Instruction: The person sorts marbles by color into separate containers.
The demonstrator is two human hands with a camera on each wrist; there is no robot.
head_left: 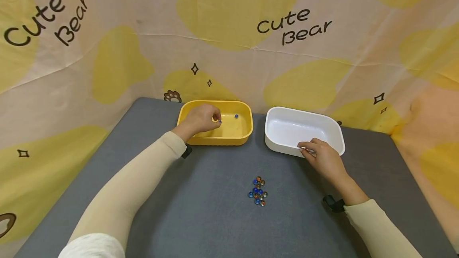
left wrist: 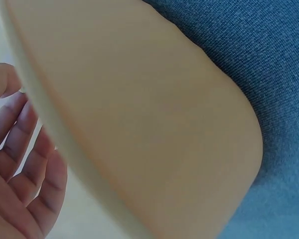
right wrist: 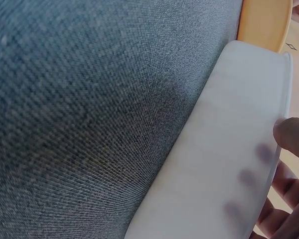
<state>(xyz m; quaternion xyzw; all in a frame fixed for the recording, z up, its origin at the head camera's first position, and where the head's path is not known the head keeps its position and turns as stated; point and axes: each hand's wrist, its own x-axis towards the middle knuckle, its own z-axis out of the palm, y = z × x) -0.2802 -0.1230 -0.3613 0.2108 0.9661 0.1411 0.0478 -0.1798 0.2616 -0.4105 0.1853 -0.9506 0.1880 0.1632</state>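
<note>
My left hand (head_left: 202, 120) is over the yellow tray (head_left: 224, 141), pinching a small blue marble (head_left: 220, 122) between thumb and fingertip. Another blue marble (head_left: 236, 116) lies on that tray's floor, towards its back right. In the left wrist view the tray's outer wall (left wrist: 149, 109) hides part of the hand; its other fingers are loosely bent. With the thumb outside and the fingers inside, my right hand (head_left: 324, 162) grips the near rim of the white tray (head_left: 281, 144). Its fingertips show faintly through the wall in the right wrist view.
A loose cluster of glass marbles (head_left: 258, 191), blue and amber, lies on the grey tabletop (head_left: 215, 210) in front of the gap between the trays. Behind the table hangs a yellow and cream printed cloth (head_left: 229, 22), close to the trays' far sides.
</note>
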